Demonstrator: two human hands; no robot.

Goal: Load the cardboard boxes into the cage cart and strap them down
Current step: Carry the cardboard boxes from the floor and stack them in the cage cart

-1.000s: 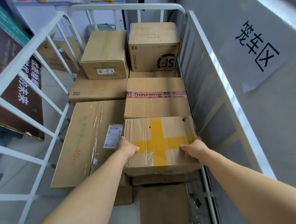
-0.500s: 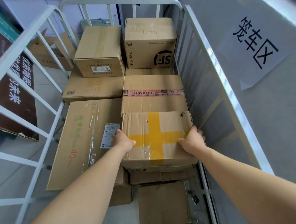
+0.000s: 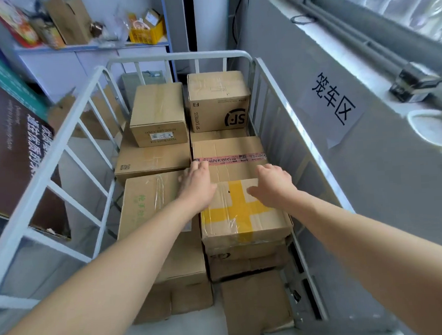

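Note:
A cardboard box with a yellow tape cross sits on top of other boxes at the right of the white cage cart. My left hand lies over its far left corner, fingers stretched forward. My right hand lies over its far right part, fingers relaxed. Behind it is a box with pink THINKBIG tape. Farther back stand an SF Express box and a smaller labelled box. A long box with green print lies to the left.
The cart's right rail runs close along a grey wall with a paper sign. A dark poster board leans outside the left rail. Shelves with a yellow crate stand beyond the cart. Flat cardboard lies on the cart floor near me.
Both hands left the near sides of the yellow-taped box and moved forward over its far edge. The camera has pulled back and tilted up.

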